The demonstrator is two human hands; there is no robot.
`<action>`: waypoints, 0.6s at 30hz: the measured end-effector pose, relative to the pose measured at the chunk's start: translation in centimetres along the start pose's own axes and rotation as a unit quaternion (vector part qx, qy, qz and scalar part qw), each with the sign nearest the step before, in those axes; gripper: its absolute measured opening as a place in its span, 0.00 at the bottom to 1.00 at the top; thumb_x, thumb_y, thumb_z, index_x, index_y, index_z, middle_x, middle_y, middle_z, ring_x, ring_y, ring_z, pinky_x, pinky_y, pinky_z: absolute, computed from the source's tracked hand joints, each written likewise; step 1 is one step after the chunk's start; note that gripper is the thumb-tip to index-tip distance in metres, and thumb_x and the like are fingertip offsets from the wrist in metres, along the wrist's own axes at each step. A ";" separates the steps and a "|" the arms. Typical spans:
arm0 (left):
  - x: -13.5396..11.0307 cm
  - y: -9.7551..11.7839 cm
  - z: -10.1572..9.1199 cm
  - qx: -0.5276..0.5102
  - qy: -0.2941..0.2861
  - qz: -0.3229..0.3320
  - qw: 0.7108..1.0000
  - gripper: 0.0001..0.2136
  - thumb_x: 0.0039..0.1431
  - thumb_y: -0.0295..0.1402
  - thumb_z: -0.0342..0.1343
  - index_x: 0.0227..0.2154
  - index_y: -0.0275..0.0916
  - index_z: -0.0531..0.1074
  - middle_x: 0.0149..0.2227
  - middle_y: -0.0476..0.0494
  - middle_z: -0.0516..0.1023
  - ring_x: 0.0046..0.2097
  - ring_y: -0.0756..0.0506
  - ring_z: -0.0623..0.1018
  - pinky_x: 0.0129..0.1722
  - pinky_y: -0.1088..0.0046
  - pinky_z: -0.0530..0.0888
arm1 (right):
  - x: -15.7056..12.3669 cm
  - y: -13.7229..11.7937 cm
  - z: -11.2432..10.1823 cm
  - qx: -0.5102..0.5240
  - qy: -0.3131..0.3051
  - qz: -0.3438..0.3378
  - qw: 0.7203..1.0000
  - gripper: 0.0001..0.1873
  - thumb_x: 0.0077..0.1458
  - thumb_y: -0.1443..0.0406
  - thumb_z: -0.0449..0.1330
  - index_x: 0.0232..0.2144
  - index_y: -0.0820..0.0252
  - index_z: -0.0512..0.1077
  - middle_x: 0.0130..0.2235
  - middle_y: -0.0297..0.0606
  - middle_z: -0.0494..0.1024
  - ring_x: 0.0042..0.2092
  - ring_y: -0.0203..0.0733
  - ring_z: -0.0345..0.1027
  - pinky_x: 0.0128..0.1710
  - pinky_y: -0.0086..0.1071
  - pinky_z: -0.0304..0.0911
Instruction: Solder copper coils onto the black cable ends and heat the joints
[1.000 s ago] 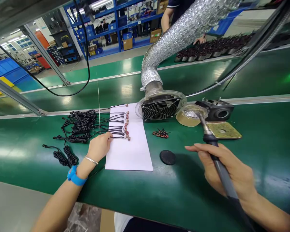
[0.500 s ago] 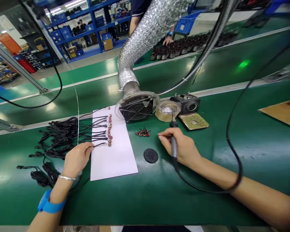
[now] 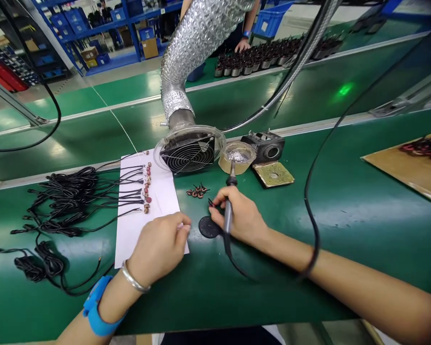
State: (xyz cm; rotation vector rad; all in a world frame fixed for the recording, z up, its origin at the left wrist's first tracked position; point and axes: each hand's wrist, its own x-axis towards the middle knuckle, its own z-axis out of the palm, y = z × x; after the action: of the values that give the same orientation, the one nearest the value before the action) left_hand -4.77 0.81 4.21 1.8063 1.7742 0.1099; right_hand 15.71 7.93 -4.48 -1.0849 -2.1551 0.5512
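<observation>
My right hand (image 3: pixel 244 213) is closed round the soldering iron (image 3: pixel 229 215), whose tip points at the round solder cup (image 3: pixel 237 165). Between its thumb and forefinger is a small dark part with a reddish bit, probably a coil. My left hand (image 3: pixel 163 247) is pinched over the white sheet's (image 3: pixel 151 191) right edge. A thin pale strand, seemingly solder wire (image 3: pixel 124 129), runs down toward it; its end in the fingers is barely visible. A black disc (image 3: pixel 209 227) lies between the hands, with several small copper coils (image 3: pixel 197 191) behind it. Black cables (image 3: pixel 72 191) end in coils on the sheet.
A fume fan (image 3: pixel 190 153) on a silver duct (image 3: pixel 187 52) stands behind the sheet. Right of the cup are an iron holder (image 3: pixel 267 146) and a yellow sponge tray (image 3: pixel 274 175). Cardboard (image 3: pixel 402 167) with parts lies far right. A co-worker's hand (image 3: pixel 242 45) is across the bench.
My left hand has left the cable ends and moved right, toward the black disc. My right hand has come left and picked up a small part beside the iron. The view has shifted.
</observation>
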 end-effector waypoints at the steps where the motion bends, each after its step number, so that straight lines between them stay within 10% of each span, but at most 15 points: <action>1: 0.2 0.5 0.7 0.001 -0.017 0.010 1.000 0.12 0.64 0.32 0.47 0.42 0.43 0.76 0.35 0.47 0.82 0.37 0.43 0.80 0.35 0.68 0.70 | -0.8 -0.6 -0.4 0.017 -0.001 -0.008 1.000 0.11 0.53 0.69 0.60 0.37 0.55 0.61 0.32 0.33 0.74 0.32 0.37 0.69 0.32 0.29 0.66; 18: -0.2 0.3 4.2 -0.011 -0.016 0.100 0.995 0.18 0.64 0.29 0.46 0.56 0.39 0.69 0.35 0.43 0.81 0.34 0.44 0.80 0.31 0.67 0.75 | -2.4 -1.0 -1.5 0.140 -0.110 -0.012 0.984 0.12 0.57 0.73 0.55 0.42 0.54 0.62 0.36 0.34 0.77 0.35 0.37 0.69 0.33 0.30 0.67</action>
State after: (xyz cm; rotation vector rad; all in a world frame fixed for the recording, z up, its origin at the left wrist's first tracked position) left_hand -2.59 -0.83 1.03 1.9548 1.5603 0.1781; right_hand 17.32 5.53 -3.73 -0.8760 -2.1875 0.9701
